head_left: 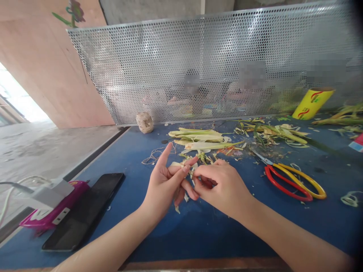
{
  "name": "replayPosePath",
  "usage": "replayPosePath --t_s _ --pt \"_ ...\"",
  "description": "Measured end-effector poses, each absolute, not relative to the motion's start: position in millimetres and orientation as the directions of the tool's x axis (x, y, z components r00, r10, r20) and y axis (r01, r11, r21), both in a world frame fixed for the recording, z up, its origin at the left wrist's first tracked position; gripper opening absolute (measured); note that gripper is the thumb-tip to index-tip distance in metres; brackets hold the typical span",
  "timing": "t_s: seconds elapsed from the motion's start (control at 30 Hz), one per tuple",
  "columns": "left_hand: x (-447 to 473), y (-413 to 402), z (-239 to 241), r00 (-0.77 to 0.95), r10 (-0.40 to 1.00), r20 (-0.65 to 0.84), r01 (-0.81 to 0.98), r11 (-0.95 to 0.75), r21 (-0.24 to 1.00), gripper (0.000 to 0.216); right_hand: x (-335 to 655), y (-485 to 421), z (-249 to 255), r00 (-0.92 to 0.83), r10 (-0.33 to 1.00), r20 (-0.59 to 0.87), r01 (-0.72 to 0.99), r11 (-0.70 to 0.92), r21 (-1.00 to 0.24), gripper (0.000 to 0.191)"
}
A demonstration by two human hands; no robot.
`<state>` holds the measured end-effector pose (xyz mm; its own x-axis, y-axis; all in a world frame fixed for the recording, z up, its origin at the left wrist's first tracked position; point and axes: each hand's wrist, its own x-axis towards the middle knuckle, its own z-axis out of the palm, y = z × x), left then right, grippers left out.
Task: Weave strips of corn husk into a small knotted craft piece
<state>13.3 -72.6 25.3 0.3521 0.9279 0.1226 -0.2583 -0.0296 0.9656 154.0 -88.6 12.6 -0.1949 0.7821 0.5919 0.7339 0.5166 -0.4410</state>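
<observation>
Above the blue tabletop (181, 241), my two hands meet around a small bundle of pale plant-fibre strips (177, 164). My left hand (168, 179) pinches the strips between thumb and fingers, with its index finger stretched upward. Close beside it, my right hand (219, 183) has its fingers curled and pinched at the strips' right side; its fingertips are partly hidden. Loose strip ends hang below my left fingers. Just beyond my hands lie several pale green stalks or husk pieces (198, 136) and a tangle of brown thread (157, 154).
Scissors with red and yellow handles (295, 181) lie at the right. A black phone (85, 211) and a magenta power strip (61, 207) with a white plug are at the left. A yellow tube (312, 104) stands before the perforated metal screen (181, 68). Plant scraps (272, 132) lie at the back right.
</observation>
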Motion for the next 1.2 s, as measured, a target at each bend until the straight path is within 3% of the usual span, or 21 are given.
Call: replayPosePath --t_s 0.47,0.87,1.03,1.13,1.2 --pt "9 -69 38 0.232 0.968 0.095 -0.264 -0.031 0.964 0.077 153 -92 12 -0.263 0.792 0.55 0.737 0.533 -0.415 0.011" --pt "5 -66 40 0.253 0.961 0.111 -0.292 -0.034 0.956 0.075 158 -94 13 -0.406 0.825 0.393 0.724 0.553 -0.412 0.01" --pt "3 -68 40 0.336 0.94 0.064 -0.29 0.039 0.956 0.076 173 -89 23 -0.325 0.869 0.373 0.704 0.486 -0.519 0.019" --pt "3 -70 40 0.419 0.907 0.048 -0.26 0.069 0.963 0.079 180 -83 27 -0.213 0.887 0.411 0.614 0.448 -0.65 0.01" --pt "3 -70 38 0.463 0.885 0.044 -0.222 0.067 0.973 0.081 180 -78 26 -0.243 0.886 0.395 0.562 0.461 -0.687 0.011"
